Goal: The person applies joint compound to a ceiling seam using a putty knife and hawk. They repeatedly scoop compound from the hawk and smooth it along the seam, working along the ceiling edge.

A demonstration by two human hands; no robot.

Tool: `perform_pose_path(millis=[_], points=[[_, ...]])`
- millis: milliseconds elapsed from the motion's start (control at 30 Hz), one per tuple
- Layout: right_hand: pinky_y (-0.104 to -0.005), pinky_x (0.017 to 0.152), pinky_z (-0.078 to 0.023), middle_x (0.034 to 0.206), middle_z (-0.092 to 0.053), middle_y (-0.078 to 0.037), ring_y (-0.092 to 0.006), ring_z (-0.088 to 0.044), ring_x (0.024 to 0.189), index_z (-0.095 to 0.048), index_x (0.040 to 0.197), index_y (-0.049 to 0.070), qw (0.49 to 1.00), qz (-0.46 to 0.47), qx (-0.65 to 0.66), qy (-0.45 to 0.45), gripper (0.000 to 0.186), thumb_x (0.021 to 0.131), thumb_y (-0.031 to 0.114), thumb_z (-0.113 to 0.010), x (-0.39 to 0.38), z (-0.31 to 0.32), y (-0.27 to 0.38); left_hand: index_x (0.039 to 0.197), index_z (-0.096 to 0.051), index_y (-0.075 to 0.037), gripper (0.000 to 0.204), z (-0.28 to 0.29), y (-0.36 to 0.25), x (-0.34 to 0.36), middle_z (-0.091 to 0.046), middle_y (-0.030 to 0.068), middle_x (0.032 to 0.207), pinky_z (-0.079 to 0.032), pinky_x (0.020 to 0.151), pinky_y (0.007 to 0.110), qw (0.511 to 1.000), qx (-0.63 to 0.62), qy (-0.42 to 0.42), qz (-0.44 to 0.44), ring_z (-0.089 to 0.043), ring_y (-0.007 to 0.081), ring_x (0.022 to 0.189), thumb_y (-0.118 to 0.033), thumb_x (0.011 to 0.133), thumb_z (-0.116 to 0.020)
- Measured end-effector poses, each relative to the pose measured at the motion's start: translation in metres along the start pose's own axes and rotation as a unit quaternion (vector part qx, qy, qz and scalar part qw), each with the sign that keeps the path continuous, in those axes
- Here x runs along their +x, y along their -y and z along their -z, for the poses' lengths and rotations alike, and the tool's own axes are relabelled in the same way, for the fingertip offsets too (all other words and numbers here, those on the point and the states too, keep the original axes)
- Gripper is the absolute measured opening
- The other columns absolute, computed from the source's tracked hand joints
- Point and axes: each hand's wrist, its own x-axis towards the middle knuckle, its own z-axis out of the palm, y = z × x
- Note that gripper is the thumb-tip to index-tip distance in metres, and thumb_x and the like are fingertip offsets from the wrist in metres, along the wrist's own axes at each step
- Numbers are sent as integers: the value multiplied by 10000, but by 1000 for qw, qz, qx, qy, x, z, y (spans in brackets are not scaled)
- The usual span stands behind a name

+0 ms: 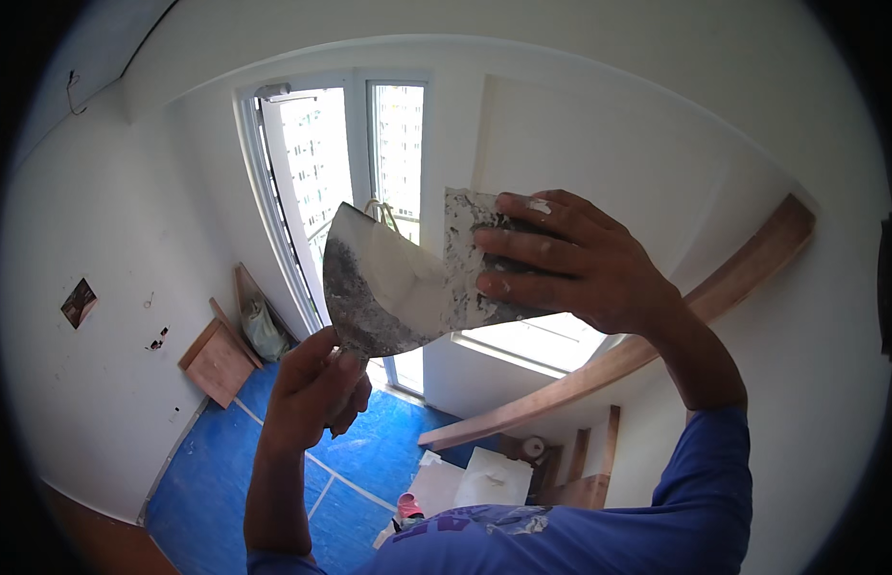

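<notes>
My left hand (316, 388) grips the handle of a wide putty knife. Its grimy flared blade (350, 292) is raised in front of me and carries a smooth lump of white putty (398, 273). My right hand (585, 273) holds a flat rectangular scraper (460, 230), fingers spread over its putty-flecked face and thumb out of sight. The scraper's left edge meets the putty on the knife blade. Both tools hide part of the window behind them.
Blue sheeting (206, 489) covers the floor. Boards (211, 364) and a bag (259, 326) lean near the glazed door (316, 134). A long wooden beam (714, 292) slants along the right wall. White panels (494, 474) and a pink container (409, 503) lie below.
</notes>
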Motion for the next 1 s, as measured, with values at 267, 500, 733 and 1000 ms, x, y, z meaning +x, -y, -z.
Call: perform_pose_path(millis=[267,500,733,1000], points=[[-416,1146,-445,1377,-622,-36,-261,-589,1297,-630,1279,181,993,67,-91,23,379,914,178,-734,0,33,-7,1312,-621,2,371,-5,-16,-21,-643,104,709,-460,420,309,997,8,-71,-15,-586,172,469,-168,984,-655],[-392,905,-577,1231,-707,-184,-289,-725,1131,-490,1515,82,818,-319,-91,-470,457,1059,73,-469,-5,145,-160,1487,-462,-94,482,27,-20,-56,-652,57,922,-464,489,187,911,-82,-401,-41,-605,99,682,-162,1043,-636],[-457,1082,-490,1388,-573,-298,-431,-592,1274,-432,1496,-66,638,-310,-168,-684,477,1020,-39,-417,19,223,-281,1220,-584,-144,187,61,18,-107,-558,-54,768,-531,545,211,920,-51,-388,36,-537,49,583,-205,1048,-626],[-458,1151,-442,1456,-485,-325,-452,-513,1356,-405,1489,-114,604,-275,-214,-717,531,960,-106,-455,70,221,-315,1204,-598,-148,169,77,33,-166,-517,-72,732,-557,610,218,906,-44,-421,10,-482,19,559,-169,1039,-633]])
